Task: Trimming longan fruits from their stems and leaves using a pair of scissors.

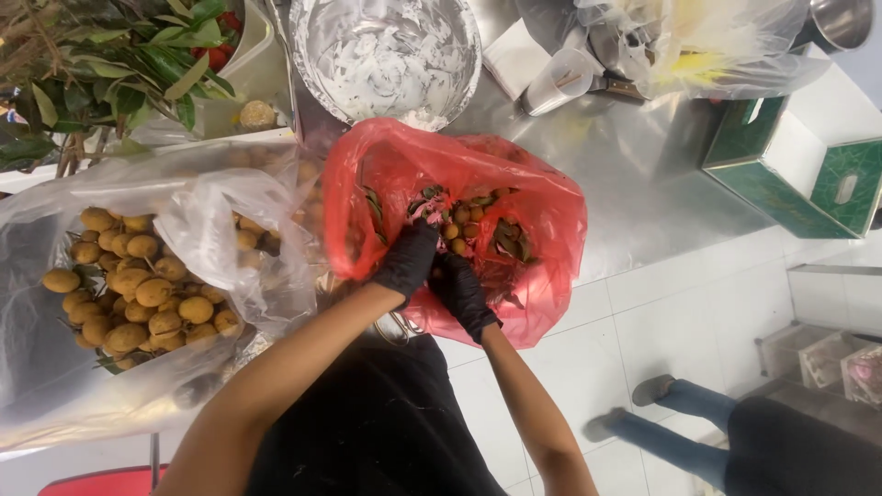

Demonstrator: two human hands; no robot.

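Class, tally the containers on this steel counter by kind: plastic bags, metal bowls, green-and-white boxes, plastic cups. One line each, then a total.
Plastic bags: 3 (red bag, clear fruit bag, clear bag at the back)
Metal bowls: 2 (large bowl, small bowl)
Green-and-white boxes: 1
Plastic cups: 1
Total: 7

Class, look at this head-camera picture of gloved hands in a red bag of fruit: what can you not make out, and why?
- Fingertips of left hand and right hand: head view, buried in the red bag; any grip cannot be told.
- Bag's bottom: hidden by its folds, leaves and the hands.
- Fruit deep in the clear bag: blurred by plastic.
- Person nearby: cut off by the frame edge.
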